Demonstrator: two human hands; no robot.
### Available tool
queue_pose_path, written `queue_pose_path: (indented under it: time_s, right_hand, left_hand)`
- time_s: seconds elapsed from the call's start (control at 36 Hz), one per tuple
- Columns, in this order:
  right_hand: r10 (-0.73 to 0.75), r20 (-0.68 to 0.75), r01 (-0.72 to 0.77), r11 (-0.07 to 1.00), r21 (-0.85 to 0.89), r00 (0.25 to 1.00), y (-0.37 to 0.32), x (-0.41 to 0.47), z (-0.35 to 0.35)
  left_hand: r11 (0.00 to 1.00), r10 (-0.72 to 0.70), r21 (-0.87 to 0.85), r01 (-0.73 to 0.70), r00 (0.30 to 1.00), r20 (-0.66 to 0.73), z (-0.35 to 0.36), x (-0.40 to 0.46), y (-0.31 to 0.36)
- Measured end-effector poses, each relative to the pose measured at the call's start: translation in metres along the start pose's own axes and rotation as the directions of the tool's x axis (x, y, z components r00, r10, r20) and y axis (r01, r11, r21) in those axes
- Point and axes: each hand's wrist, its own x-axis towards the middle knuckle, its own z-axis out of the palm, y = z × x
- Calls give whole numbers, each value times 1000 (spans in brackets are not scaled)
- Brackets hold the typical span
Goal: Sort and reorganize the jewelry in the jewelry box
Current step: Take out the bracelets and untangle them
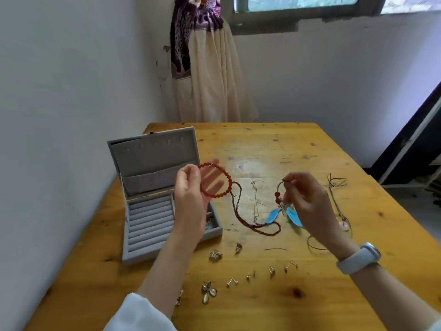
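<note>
A grey jewelry box (152,211) stands open at the table's left, its lid upright and ring rolls showing. My left hand (191,197) holds a red bead bracelet (216,180) above the box's right side, pinched at its top left. My right hand (307,201) pinches a silver bangle with red beads and blue feathers (279,201) above the table's middle. A long dark red bead necklace (253,223) lies on the wood between the hands.
Several stud earrings (270,271) and flower-shaped earrings (208,291) lie along the front of the wooden table (310,144). A silver chain (255,201) and cord necklaces with a round pendant (343,223) lie to the right. A wall runs along the left.
</note>
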Motion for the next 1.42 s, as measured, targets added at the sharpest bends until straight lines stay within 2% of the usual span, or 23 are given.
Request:
queue_pose_path:
  time_s: [0.06, 0.14, 0.25, 0.36, 0.42, 0.47, 0.5, 0.56, 0.61, 0.67, 0.72, 0.81, 0.92, 1.0, 1.08, 1.14, 1.22, 1.28, 1.42]
  right_hand:
    - [28, -45, -29, 1000, -10, 999, -1, -18, -16]
    - [96, -115, -103, 993, -61, 989, 6, -45, -40]
    - [209, -143, -226, 968, -113, 967, 18, -81, -70]
    - [312, -88, -323, 924, -202, 946, 33, -113, -97]
    - [353, -46, -353, 903, -246, 934, 38, -122, -106]
    - [398, -21, -386, 875, -291, 917, 42, -130, -117]
    - [413, -8, -395, 865, -309, 911, 43, -133, -123]
    - [446, 21, -412, 843, -347, 895, 45, -137, -132]
    - [476, 60, -419, 821, -387, 878, 44, -137, -138]
    - [494, 92, -411, 801, -436, 865, 43, -136, -141]
    - [505, 112, -394, 777, -492, 856, 44, -134, -142]
    - [510, 84, -360, 705, -611, 856, 51, -129, -144]
    - [411, -21, -292, 610, -737, 911, 60, -135, -143]
    - [306, -30, -227, 631, -742, 951, 58, -147, -142]
    - [264, 77, -117, 644, -756, 961, 55, -164, -136]
    - [310, 181, -49, 609, -791, 933, 53, -172, -131]
    - [452, 306, 22, 532, -847, 838, 50, -172, -130]
    - [528, 319, 17, 498, -867, 787, 50, -170, -132]
    - [574, 275, -31, 466, -884, 771, 54, -165, -131]
  left_hand:
    - [968, -184, -169, 184, 983, 16, 9, -21, -11]
    - [848, -453, -261, 461, 887, 92, 21, -52, -36]
    - [722, -680, -64, 689, 724, 115, 40, -86, -72]
    - [635, -772, 226, 739, 620, 141, 62, -109, -101]
    - [630, -763, 402, 664, 626, 162, 71, -115, -113]
    - [646, -714, 567, 511, 667, 212, 81, -123, -124]
    - [663, -661, 638, 392, 707, 252, 85, -126, -130]
    - [645, -484, 764, 21, 785, 387, 89, -130, -145]
    - [505, -322, 796, -333, 784, 532, 90, -130, -158]
    - [365, -222, 777, -513, 762, 608, 88, -127, -168]
    - [228, -130, 749, -622, 743, 656, 86, -125, -173]
    - [165, -63, 732, -661, 733, 677, 82, -123, -176]
    - [115, -86, 682, -723, 676, 732, 76, -126, -174]
    - [58, -258, 628, -776, 596, 761, 74, -134, -169]
    - [8, -437, 599, -801, 536, 723, 70, -139, -172]
    - [-48, -457, 598, -800, 550, 699, 69, -139, -175]
    - [-109, -452, 609, -786, 585, 674, 69, -136, -179]
    - [-122, -452, 623, -773, 602, 658, 69, -134, -180]
    - [-118, -464, 662, -740, 631, 622, 74, -132, -179]
